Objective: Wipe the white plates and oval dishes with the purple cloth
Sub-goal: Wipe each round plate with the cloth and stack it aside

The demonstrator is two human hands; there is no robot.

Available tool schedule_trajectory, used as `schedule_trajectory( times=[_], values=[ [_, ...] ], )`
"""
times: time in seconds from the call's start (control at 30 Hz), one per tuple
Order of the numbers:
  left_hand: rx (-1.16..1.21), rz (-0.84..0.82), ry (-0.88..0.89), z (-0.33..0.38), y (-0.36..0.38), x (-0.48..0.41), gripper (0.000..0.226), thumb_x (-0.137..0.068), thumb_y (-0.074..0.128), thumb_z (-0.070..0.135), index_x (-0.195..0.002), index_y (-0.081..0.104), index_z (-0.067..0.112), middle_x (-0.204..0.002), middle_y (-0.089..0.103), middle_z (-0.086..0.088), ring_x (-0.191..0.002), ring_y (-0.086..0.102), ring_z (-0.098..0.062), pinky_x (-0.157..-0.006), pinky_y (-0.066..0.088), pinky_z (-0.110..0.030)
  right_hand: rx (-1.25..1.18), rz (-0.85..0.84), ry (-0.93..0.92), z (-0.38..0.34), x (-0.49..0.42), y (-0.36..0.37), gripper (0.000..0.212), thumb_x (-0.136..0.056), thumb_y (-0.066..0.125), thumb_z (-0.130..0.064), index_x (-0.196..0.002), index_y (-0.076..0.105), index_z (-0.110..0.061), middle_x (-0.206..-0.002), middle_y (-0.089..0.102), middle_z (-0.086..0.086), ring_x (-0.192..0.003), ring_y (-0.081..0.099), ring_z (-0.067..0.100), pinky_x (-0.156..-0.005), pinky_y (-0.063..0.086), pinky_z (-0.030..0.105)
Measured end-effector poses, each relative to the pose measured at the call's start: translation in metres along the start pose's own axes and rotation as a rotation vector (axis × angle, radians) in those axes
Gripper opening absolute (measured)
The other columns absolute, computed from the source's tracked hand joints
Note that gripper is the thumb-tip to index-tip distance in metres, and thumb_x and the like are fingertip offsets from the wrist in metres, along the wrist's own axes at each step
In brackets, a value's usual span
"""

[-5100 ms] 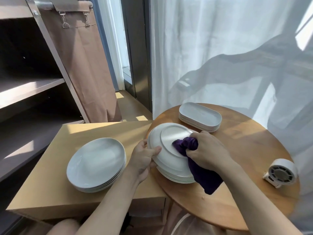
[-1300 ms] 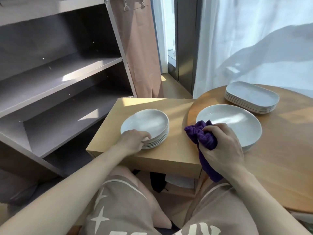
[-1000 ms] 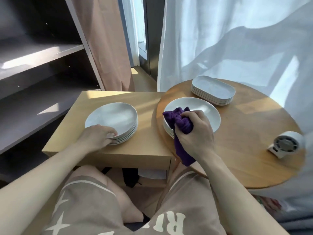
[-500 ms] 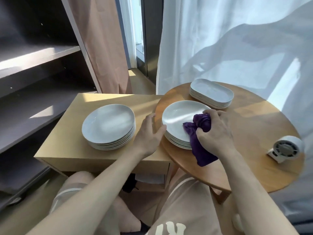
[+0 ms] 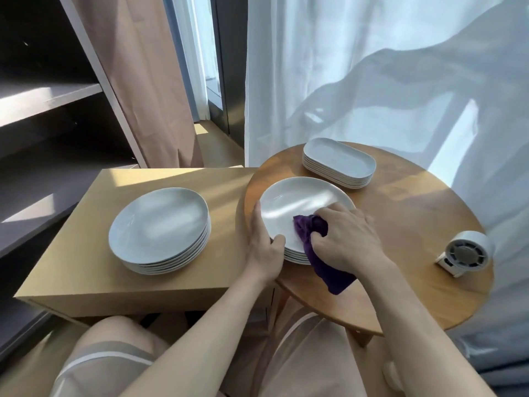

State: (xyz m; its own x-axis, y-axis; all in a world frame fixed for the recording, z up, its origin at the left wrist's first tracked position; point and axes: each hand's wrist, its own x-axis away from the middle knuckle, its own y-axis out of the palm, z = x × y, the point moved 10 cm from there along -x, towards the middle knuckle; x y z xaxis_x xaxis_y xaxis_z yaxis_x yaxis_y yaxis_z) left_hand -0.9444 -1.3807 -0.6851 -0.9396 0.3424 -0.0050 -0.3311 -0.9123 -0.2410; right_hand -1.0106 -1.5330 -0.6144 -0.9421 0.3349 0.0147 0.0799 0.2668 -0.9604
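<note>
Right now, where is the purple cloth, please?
In the head view, the purple cloth is gripped by the right hand on the top plate of the stack on the round table.

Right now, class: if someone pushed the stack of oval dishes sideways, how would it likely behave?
The stack of oval dishes looks rigid and smooth, so it would probably slide on the round table. Several deep, it is likely heavy; upper dishes might shift.

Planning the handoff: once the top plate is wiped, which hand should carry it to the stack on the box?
Left. The left hand grips the top plate at its rim, on the side facing the stack on the box. The right hand is occupied holding the purple cloth.
</note>
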Motion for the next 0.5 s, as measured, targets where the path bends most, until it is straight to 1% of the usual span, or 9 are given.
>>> schedule_trajectory(
  times=[0.03,0.07,0.13,0.23,0.3,0.37,0.43,0.5],
  values=[
    [0.011,-0.007,0.0,0.0,0.001,0.002,0.089,-0.08,0.044,0.019,-0.161,0.008,0.02,-0.163,0.023,-0.002,-0.149,0.027,-0.018,-0.124,0.027,-0.043,-0.037,-0.055,0.005,0.002,-0.001,0.002,0.04,-0.087,0.048,-0.039,-0.125,0.061,-0.037,-0.132,0.055,-0.011,-0.118,0.046,0.026,-0.095,0.037,0.039],
    [0.017,-0.011,-0.003,0.001,0.001,0.003,0.089,-0.08,0.044,0.02,-0.161,0.009,0.023,-0.162,0.024,-0.001,-0.148,0.028,-0.017,-0.123,0.028,-0.042,-0.078,-0.096,0.004,0.003,-0.001,0.004,0.041,-0.087,0.049,-0.038,-0.126,0.06,-0.038,-0.131,0.054,-0.013,-0.117,0.047,0.024,-0.09,0.04,0.038],
    [0.023,-0.026,-0.018,0.0,0.001,0.002,0.089,-0.08,0.044,0.02,-0.16,0.005,0.028,-0.162,0.024,0.001,-0.147,0.03,-0.016,-0.123,0.029,-0.04,-0.114,-0.142,-0.017,0.002,-0.003,0.008,0.04,-0.086,0.05,-0.036,-0.126,0.06,-0.04,-0.125,0.053,-0.017,-0.115,0.047,0.021,-0.087,0.045,0.038],
    [0.047,-0.057,-0.025,-0.001,0.003,0.0,0.09,-0.08,0.044,0.018,-0.16,0.004,0.028,-0.161,0.026,-0.001,-0.147,0.031,-0.019,-0.123,0.029,-0.044,-0.113,-0.164,-0.074,-0.012,-0.01,0.018,0.033,-0.083,0.046,-0.039,-0.113,0.06,-0.042,-0.111,0.052,-0.02,-0.109,0.046,0.018,-0.082,0.042,0.038],
    [0.058,-0.06,-0.026,-0.001,0.003,-0.001,0.09,-0.081,0.045,0.016,-0.161,0.004,0.027,-0.161,0.027,-0.002,-0.147,0.032,-0.018,-0.123,0.029,-0.044,-0.107,-0.178,-0.109,-0.026,-0.019,0.025,0.029,-0.081,0.041,-0.041,-0.104,0.058,-0.04,-0.106,0.051,-0.017,-0.104,0.045,0.02,-0.085,0.041,0.04],
    [0.062,-0.059,-0.019,-0.003,0.002,-0.004,0.088,-0.083,0.045,0.015,-0.161,0.005,0.026,-0.16,0.028,-0.002,-0.147,0.032,-0.019,-0.123,0.029,-0.044,-0.101,-0.185,-0.137,-0.038,-0.029,0.031,0.024,-0.082,0.041,-0.042,-0.1,0.055,-0.039,-0.105,0.05,-0.013,-0.101,0.045,0.021,-0.089,0.043,0.044],
    [0.062,-0.07,-0.01,-0.005,0.001,-0.006,0.083,-0.089,0.045,0.017,-0.161,0.005,0.026,-0.162,0.026,-0.001,-0.148,0.029,-0.014,-0.124,0.026,-0.038,-0.072,-0.18,-0.149,-0.048,-0.041,0.034,0.014,-0.084,0.042,-0.044,-0.094,0.05,-0.04,-0.101,0.05,-0.013,-0.099,0.045,0.021,-0.089,0.043,0.044],
    [0.055,-0.093,-0.003,-0.005,0.003,-0.007,0.078,-0.097,0.045,0.018,-0.161,0.002,0.028,-0.164,0.022,0.001,-0.148,0.027,-0.007,-0.124,0.024,-0.03,-0.045,-0.152,-0.167,-0.055,-0.052,0.035,0.009,-0.083,0.043,-0.044,-0.09,0.048,-0.04,-0.097,0.05,-0.013,-0.096,0.045,0.021,-0.088,0.043,0.044]
  ],
)
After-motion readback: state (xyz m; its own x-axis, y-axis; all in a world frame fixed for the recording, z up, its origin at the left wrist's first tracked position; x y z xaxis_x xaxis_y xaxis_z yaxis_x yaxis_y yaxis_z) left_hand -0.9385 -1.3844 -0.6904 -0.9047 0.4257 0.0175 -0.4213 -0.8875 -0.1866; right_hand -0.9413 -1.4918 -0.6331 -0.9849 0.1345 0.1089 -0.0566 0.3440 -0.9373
